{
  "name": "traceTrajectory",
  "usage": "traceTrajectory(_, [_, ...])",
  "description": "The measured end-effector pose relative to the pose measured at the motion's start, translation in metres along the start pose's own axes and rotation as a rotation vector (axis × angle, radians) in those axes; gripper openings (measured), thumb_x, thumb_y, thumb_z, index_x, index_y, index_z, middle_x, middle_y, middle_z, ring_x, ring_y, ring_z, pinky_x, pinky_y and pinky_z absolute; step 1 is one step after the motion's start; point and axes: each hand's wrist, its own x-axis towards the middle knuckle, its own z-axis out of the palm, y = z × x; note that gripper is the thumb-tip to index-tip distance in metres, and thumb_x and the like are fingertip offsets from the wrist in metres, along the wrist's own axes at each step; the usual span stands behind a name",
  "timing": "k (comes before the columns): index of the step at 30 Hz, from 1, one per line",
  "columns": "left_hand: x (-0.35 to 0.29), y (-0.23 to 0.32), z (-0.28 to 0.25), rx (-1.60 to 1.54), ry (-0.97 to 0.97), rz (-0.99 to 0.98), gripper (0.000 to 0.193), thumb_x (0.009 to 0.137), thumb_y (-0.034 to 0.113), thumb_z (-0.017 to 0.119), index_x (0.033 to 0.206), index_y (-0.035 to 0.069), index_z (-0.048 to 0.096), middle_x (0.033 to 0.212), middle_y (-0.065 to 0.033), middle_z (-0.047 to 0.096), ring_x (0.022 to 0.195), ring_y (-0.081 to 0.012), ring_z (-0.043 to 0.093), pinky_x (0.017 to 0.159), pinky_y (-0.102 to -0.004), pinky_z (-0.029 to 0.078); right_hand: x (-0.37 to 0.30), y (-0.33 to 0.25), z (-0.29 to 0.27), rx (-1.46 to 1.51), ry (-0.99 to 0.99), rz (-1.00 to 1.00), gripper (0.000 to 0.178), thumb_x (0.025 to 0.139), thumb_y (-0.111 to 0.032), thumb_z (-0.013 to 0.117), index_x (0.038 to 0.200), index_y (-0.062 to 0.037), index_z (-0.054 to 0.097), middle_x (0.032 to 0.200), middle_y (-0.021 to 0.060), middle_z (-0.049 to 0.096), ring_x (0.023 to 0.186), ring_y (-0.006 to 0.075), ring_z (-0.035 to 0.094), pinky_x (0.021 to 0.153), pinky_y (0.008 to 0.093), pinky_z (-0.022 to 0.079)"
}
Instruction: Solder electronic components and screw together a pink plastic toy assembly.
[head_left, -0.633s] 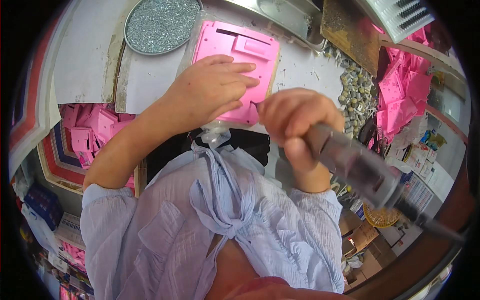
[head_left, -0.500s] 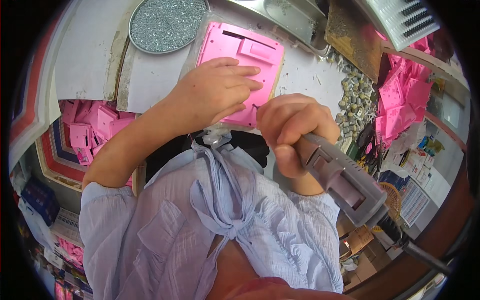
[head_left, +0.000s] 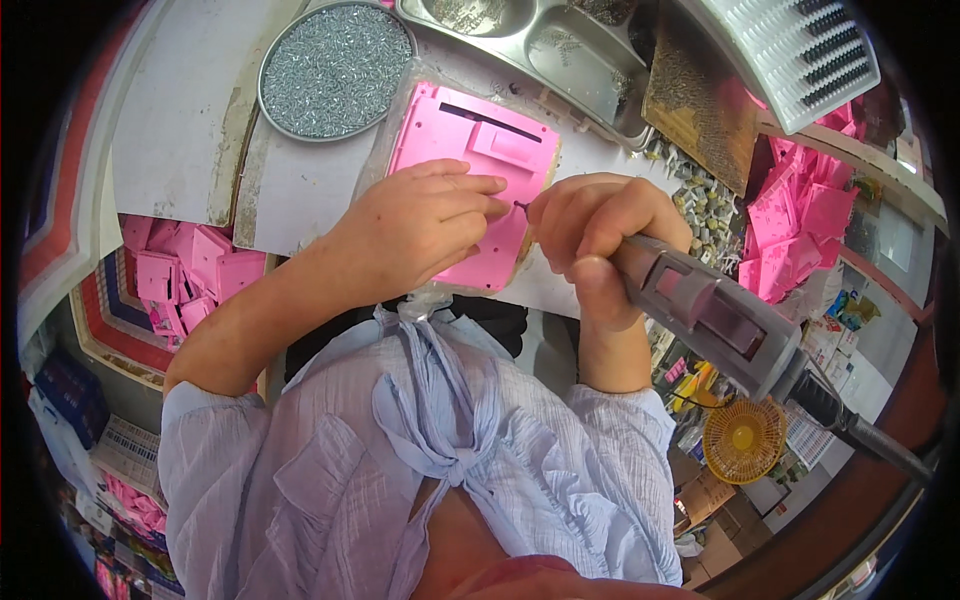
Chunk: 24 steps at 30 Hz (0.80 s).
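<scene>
A pink plastic casing (head_left: 428, 128) with a dark slot along its far edge lies on the work surface, over a sheet of clear plastic. My left hand (head_left: 425, 225) rests on it with the fingers stretched across its middle and nothing gripped. In my right hand (head_left: 612, 222) is a grey electric screwdriver (head_left: 712, 318), its cord running off to the lower right. Its thin bit (head_left: 521, 206) reaches the casing's right edge; whether a screw sits under the tip is too small to tell.
A round metal dish of small screws (head_left: 335, 70) stands at the far left. Beyond the casing is a compartmented steel tray (head_left: 590, 75). Small metallic parts (head_left: 705, 205) lie scattered to the right. Pink pieces fill a left bin (head_left: 185, 265) and a right heap (head_left: 795, 225).
The whole view has shifted, so the casing and dish sit lower in it. Relative to the casing, my right hand and the bit have moved farther up its right edge. My left hand stays on it.
</scene>
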Motion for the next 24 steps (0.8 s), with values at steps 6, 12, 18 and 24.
traceTrajectory(6, [-0.001, 0.000, 0.001, 0.016, -0.029, -0.026, 0.018, 0.083, 0.012, 0.073, 0.097, 0.001, 0.067, 0.126, -0.0100, 0.069, 0.128, -0.0300, 0.060, 0.107, -0.0473, 0.046, 0.036, -0.008, -0.029, 0.263, 0.120, -0.162, 0.028, 0.093, -0.014, 0.074, 0.082, -0.0073, 0.049, 0.064, 0.0075, 0.057, 0.053, 0.0177, 0.051, 0.053, 0.0329, 0.047])
traceTrajectory(12, [0.000, -0.002, -0.001, -0.020, -0.047, -0.022, 0.016, 0.084, 0.012, 0.073, 0.096, 0.002, 0.067, 0.128, -0.0085, 0.068, 0.129, -0.0285, 0.060, 0.108, -0.0471, 0.046, 0.047, 0.029, -0.034, 0.068, 0.038, -0.051, 0.021, 0.096, -0.012, 0.067, 0.089, -0.0066, 0.048, 0.064, 0.0086, 0.056, 0.054, 0.0160, 0.049, 0.057, 0.0350, 0.045])
traceTrajectory(18, [0.001, 0.001, 0.003, -0.011, 0.011, -0.040, 0.016, 0.083, 0.013, 0.074, 0.096, 0.005, 0.068, 0.127, -0.0079, 0.069, 0.129, -0.0278, 0.060, 0.108, -0.0466, 0.046, 0.047, 0.035, -0.040, 0.020, 0.043, 0.029, 0.017, 0.092, -0.009, 0.069, 0.095, -0.0034, 0.053, 0.068, 0.0085, 0.058, 0.056, 0.0140, 0.050, 0.056, 0.0335, 0.044])
traceTrajectory(24, [-0.006, 0.000, 0.005, -0.160, 0.198, -0.087, 0.016, 0.081, 0.013, 0.079, 0.093, 0.008, 0.070, 0.113, -0.0056, 0.074, 0.114, -0.0258, 0.069, 0.108, -0.0460, 0.045, 0.051, -0.024, -0.026, 0.192, 0.050, -0.086, 0.020, 0.090, -0.021, 0.069, 0.103, -0.0099, 0.059, 0.067, 0.0005, 0.058, 0.056, 0.0113, 0.054, 0.054, 0.0278, 0.049])
